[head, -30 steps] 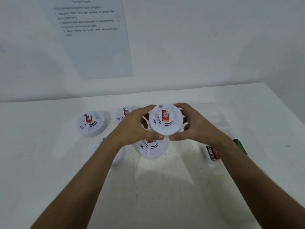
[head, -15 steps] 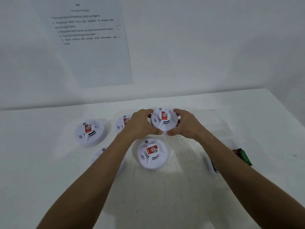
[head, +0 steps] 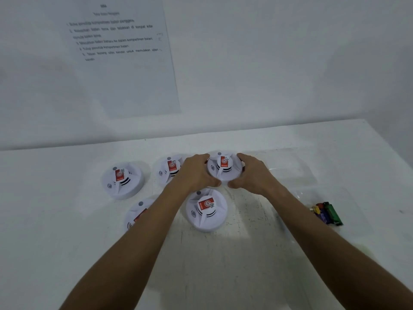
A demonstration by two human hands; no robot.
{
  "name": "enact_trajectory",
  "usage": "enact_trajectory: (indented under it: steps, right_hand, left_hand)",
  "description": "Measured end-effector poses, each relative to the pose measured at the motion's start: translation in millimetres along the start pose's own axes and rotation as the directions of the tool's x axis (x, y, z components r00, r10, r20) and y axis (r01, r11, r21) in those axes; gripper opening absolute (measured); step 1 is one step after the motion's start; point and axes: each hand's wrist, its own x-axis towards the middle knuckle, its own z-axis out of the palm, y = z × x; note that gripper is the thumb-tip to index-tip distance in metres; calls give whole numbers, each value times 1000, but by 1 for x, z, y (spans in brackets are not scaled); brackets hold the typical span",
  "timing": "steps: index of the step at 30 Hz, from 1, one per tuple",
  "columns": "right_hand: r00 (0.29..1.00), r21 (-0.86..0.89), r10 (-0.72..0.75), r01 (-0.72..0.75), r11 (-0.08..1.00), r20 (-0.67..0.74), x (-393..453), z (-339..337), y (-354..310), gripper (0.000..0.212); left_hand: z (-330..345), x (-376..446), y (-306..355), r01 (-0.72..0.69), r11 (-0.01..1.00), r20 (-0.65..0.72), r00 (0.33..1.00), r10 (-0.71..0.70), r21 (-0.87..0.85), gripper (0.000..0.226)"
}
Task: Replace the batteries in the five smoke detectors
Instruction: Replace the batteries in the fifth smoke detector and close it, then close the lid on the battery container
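the held smoke detector (head: 224, 166) sits at the back of the cluster on the white table (head: 67, 220), face up with its red label showing, and both hands grasp it by the rim: the left hand (head: 196, 173) curls round its left edge and the right hand (head: 252, 173) round its right edge, thumbs meeting along the near side. whether it rests on the table or hangs just above it i cannot tell. just left of the held detector lies a second detector (head: 169, 170), farther left a third detector (head: 122, 180); just in front of it lies a fourth detector (head: 206, 209), and left of that a fifth detector (head: 136, 215), partly hidden by the left forearm. well to the right of the held detector lies a small heap of batteries (head: 327, 212). the step in hand looks like handling one unit for its battery change; the next move likely calls for turning it over or twisting the base to reach the compartment.
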Motion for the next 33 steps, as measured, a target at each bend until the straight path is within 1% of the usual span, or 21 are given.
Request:
enact_trajectory:
  steps: [2, 3, 4, 5, 6, 7, 8, 10, 13, 15, 19, 21, 24, 26, 27, 30, 31, 33]
  right_hand:
    - [1000, 0, -17, 17, 1000, 2, -7, -5, -5, 32]
    - [1000, -12, -20, 20, 1000, 13, -13, -9, -6, 31]
    - [1000, -9, -28, 28, 1000, 9, -18, -13, -5, 37]
    - [999, 15, -39, 39, 999, -13, -23, -17, -2, 49]
    - [997, 59, -56, 59, 997, -53, -30, -20, 3, 62]
    - [994, 100, -71, 80, 992, -87, -39, -23, 7, 73]
    - [991, 132, -85, 99, 986, -103, -49, -27, 10, 79]
    - [986, 173, -104, 125, 977, -126, -69, -34, 22, 80]
    - [973, 202, -137, 175, 964, -185, -102, -46, 43, 77]
    - [970, 222, -139, 183, 958, -200, -125, -54, 61, 75]
    - [952, 175, -140, 192, 966, -273, -178, -67, 112, 69]
    - [949, 176, -122, 178, 968, -291, -208, -72, 141, 68]
    - [958, 197, -60, 119, 973, -280, -243, -77, 180, 68]
    - [972, 184, -21, 66, 981, -233, -254, -78, 200, 70]
    - [981, 171, -6, 40, 984, -196, -256, -78, 209, 73]
    - [999, 147, 4, 3, 989, -47, -258, -75, 226, 86]
    - [1000, 151, -3, 5, 988, -10, -258, -74, 228, 90]
    - [999, 158, -30, 25, 987, 26, -257, -72, 232, 97]
  left_hand:
    - [-4, -5, 6, 14, 1000, -18, 1000, -14, 23, 48]
    - [-5, -10, 10, 18, 1000, -44, 999, -18, 12, 56]
    - [-8, -17, 15, 23, 1000, -72, 997, -24, -21, 67]
    - [-9, -25, 21, 21, 999, -100, 995, -26, -49, 74]
    - [-10, -35, 28, -4, 998, -127, 992, -4, -61, 75]
    - [-8, -43, 36, -29, 998, -139, 990, 21, -61, 70]
    - [-6, -53, 44, -54, 996, -148, 988, 43, -66, 64]
    - [2, -69, 58, -80, 994, -174, 982, 67, -70, 58]
    - [22, -97, 78, -121, 985, -188, 977, 97, -122, 57]
    - [37, -117, 94, -152, 975, -220, 969, 114, -161, 59]
    - [82, -157, 124, -224, 952, -274, 948, 164, -206, 51]
    - [109, -179, 134, -231, 949, -315, 936, 157, -216, 48]
    - [145, -205, 144, -168, 962, -353, 932, 84, -215, 48]
    - [165, -215, 147, -76, 981, -325, 946, 14, -178, 55]
    - [173, -218, 149, -19, 986, -283, 959, -29, -165, 63]
    - [195, -225, 154, 122, 980, -105, 985, -139, -160, 101]
    - [201, -226, 155, 145, 977, -66, 985, -157, -155, 111]
    - [208, -228, 157, 168, 976, -36, 984, -174, -138, 123]
